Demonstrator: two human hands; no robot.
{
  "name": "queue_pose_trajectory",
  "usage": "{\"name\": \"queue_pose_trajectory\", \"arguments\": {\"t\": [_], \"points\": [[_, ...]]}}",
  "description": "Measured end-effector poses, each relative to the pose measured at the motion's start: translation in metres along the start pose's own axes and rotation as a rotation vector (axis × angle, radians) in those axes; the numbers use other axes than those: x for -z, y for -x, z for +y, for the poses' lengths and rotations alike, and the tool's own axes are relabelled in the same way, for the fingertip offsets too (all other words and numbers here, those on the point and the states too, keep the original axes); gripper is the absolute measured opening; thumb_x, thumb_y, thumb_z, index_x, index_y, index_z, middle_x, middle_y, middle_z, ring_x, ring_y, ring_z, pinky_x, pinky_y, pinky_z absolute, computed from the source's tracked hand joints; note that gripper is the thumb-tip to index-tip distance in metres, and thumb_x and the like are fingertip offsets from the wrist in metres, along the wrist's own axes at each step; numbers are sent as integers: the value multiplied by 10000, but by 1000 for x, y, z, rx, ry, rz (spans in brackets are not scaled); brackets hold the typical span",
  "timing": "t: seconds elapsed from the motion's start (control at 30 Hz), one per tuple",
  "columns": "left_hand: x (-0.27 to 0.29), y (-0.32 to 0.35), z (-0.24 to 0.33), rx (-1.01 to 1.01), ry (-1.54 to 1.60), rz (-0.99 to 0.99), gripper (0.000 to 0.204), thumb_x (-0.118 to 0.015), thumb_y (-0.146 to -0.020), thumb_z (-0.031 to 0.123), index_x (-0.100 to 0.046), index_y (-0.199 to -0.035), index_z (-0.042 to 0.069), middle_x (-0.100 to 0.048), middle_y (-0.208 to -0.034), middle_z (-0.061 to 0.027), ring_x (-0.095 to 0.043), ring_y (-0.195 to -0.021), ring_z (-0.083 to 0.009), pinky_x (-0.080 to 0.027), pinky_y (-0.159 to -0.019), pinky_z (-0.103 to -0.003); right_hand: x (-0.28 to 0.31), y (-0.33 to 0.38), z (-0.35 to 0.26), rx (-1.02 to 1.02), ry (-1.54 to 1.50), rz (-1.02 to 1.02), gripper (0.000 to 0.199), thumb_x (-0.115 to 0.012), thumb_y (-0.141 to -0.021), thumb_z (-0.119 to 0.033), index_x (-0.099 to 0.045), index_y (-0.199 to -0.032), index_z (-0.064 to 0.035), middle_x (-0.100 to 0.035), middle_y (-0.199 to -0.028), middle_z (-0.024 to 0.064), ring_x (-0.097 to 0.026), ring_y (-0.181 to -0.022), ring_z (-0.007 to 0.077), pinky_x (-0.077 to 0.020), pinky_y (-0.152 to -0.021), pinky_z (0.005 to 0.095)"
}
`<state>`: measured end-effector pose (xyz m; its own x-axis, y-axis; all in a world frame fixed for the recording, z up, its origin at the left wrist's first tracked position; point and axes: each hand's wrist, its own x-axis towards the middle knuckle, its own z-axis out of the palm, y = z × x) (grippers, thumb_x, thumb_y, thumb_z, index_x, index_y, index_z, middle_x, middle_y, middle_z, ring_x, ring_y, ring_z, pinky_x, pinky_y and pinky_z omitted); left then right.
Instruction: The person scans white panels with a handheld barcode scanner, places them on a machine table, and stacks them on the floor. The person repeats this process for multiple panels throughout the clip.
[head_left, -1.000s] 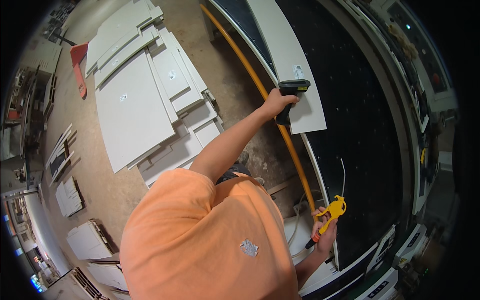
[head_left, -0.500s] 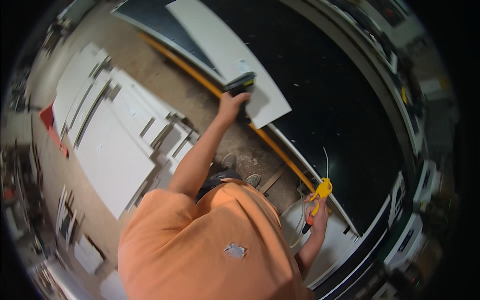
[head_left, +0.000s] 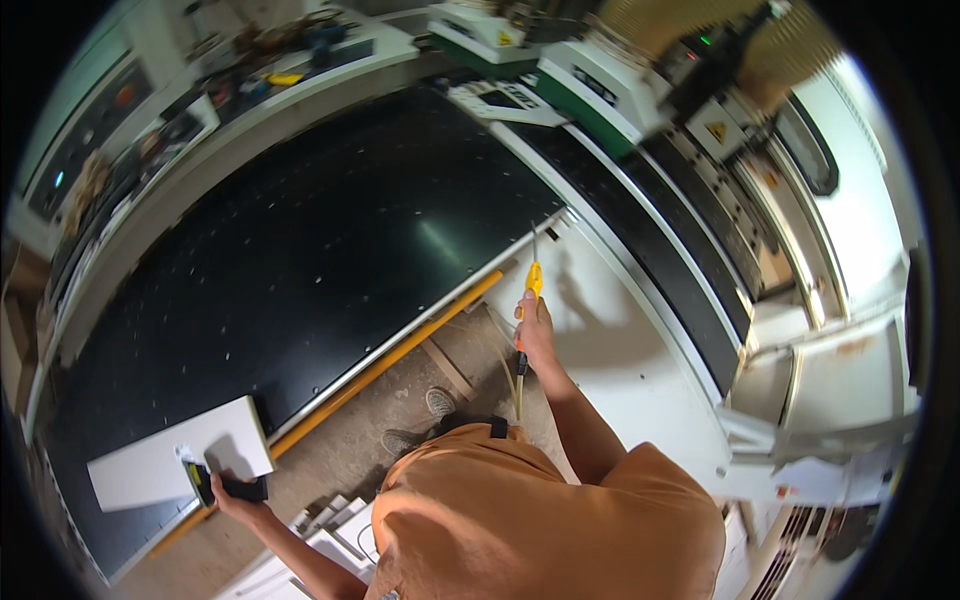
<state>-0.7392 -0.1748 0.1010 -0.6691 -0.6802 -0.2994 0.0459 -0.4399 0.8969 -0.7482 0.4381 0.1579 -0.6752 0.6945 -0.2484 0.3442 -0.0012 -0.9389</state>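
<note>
My left hand [head_left: 232, 499] is wrapped round a black handheld scanner [head_left: 203, 484] with a yellow-green accent. The scanner's head is over a small label on a long white board [head_left: 130, 474]; whether they touch, I cannot tell. This board lies on the black tabletop [head_left: 330, 260], at its front left edge. In my right hand [head_left: 537, 328] is a yellow air blow gun [head_left: 534, 278], its thin nozzle pointing away from me and its pale hose hanging below. The gun is above a white panel [head_left: 610, 325] at the table's right corner.
An orange-yellow rail [head_left: 400, 345] runs along the table's front edge. To the right stands a machine with a green and white housing [head_left: 600, 90] and dark tracks. Stacked white boards [head_left: 335, 535] are low behind my left arm. Tools and clutter lie on a far ledge [head_left: 330, 75].
My view has swung to the right, so the machine shows and most stacked boards have left it. The scanner stays by the board's label. The blow gun is now stretched farther forward over the white panel.
</note>
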Motion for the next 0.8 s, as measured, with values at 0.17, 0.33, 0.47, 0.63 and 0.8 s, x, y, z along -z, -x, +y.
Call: {"name": "queue_pose_trajectory", "arguments": {"t": [0.17,0.33,0.47,0.63,0.8], "points": [[-29,-41,5,-43,14,0,366,-717,-853,379,-641,-992,48,-593,-905,-39,-583,-901,-212,-502,-790,-376,41,-2,23,-48,-138,307,477,-398,-1033,-486,-470,-913,-30,-495,-712,54,-460,-421,142,-412,-393,303],[-46,-58,1,-147,-166,49,407,-744,-822,377,-698,-905,-18,-660,-956,-98,-642,-896,-253,-536,-766,-391,102,-5,40,-15,-389,600,443,-399,-1032,-502,-473,-891,-89,-447,-673,21,-448,-416,136,-424,-402,289],[-47,-53,3,-163,-209,40,414,-723,-839,343,-680,-924,-60,-644,-981,-116,-625,-911,-252,-523,-800,-373,132,-10,39,41,-569,865,419,-425,-1026,-503,-470,-905,-103,-438,-697,5,-429,-433,122,-421,-409,280],[-43,-53,4,-99,-124,23,357,-727,-848,318,-658,-942,-19,-609,-899,-74,-586,-867,-206,-499,-798,-345,115,-23,27,77,-502,741,427,-427,-1025,-504,-477,-923,-93,-465,-719,18,-452,-433,127,-418,-403,283],[-37,-54,0,-102,-113,-13,321,-694,-874,325,-621,-987,33,-603,-845,-28,-577,-807,-148,-491,-714,-302,68,-21,9,62,-406,289,495,-372,-1030,-539,-503,-943,-69,-531,-776,45,-452,-409,123,-392,-372,263]]}}
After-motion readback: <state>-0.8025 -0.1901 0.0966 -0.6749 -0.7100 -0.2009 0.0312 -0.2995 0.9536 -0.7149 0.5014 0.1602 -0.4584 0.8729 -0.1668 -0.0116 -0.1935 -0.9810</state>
